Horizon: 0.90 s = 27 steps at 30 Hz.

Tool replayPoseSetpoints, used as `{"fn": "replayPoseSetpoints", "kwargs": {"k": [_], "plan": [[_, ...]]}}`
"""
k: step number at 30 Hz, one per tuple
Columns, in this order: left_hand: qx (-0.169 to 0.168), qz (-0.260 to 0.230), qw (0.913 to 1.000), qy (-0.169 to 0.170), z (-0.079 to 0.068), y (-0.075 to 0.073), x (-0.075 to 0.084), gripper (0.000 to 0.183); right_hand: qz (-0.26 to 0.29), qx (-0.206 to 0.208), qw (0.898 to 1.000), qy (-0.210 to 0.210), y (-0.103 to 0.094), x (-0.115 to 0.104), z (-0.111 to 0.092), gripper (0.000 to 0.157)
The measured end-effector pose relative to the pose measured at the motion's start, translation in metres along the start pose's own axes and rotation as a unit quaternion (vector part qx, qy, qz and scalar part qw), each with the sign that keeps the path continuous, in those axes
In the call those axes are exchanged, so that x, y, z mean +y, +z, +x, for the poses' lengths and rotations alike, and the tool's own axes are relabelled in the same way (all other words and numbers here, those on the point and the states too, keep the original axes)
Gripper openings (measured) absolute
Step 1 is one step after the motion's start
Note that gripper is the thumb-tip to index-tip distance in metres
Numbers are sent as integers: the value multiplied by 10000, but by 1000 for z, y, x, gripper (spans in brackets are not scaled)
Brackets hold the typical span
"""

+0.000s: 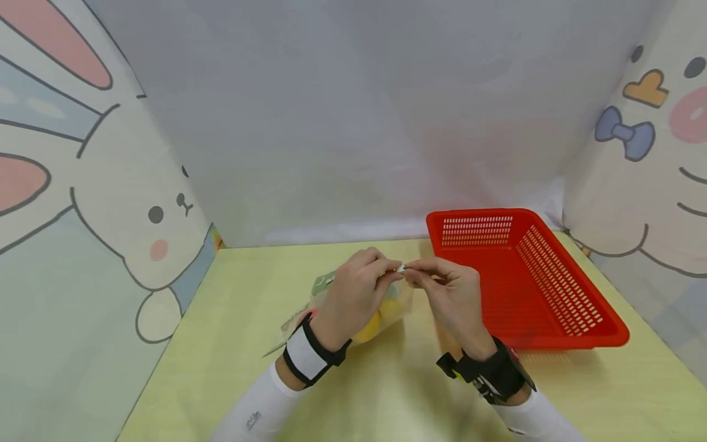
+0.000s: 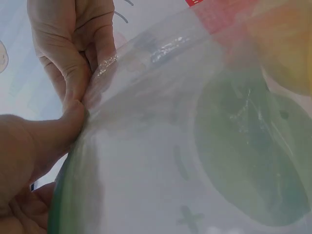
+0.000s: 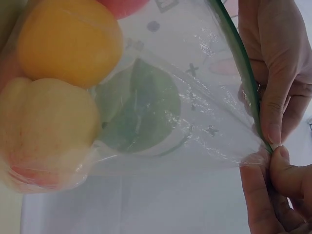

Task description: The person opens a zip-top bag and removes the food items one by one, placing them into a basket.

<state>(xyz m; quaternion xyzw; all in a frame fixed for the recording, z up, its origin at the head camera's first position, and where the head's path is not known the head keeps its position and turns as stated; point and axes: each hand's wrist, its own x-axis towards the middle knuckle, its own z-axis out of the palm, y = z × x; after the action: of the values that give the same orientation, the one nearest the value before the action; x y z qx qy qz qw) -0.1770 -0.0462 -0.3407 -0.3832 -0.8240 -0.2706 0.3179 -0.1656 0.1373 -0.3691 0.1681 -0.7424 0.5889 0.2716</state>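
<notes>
Nearest, at the bottom edge of the head view, white sleeves [image 1: 256,412]. Pinching between thumb and fingers, fingertips almost together, with both left hand [image 1: 356,294] and right hand [image 1: 453,298]: the green-edged mouth [image 3: 253,92] of a clear bag [image 3: 209,117], near one corner. Inside, an orange fruit [image 3: 68,41] and a peach [image 3: 48,129]. Over the table [image 1: 221,368], left of the red basket [image 1: 563,341]. Wide tabletop toward the left edge; only a narrow strip right of the basket.
</notes>
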Motion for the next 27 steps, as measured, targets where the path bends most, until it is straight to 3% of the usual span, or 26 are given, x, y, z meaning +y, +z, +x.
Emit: {"fn": "replayPoseSetpoints", "kwargs": {"k": [10, 20, 27], "plan": [[34, -75, 9999, -76, 2, 1, 2, 12, -508, 29, 9985, -204, -3, -2, 1, 9], [271, 398, 9987, 136, -11, -5, -1, 12, -401, 189, 9983, -369, -4, -1, 3, 9], [259, 430, 9987, -63, -21, -10, -4, 11, -383, 260, 9985, -308, -5, -2, 3, 10]]}}
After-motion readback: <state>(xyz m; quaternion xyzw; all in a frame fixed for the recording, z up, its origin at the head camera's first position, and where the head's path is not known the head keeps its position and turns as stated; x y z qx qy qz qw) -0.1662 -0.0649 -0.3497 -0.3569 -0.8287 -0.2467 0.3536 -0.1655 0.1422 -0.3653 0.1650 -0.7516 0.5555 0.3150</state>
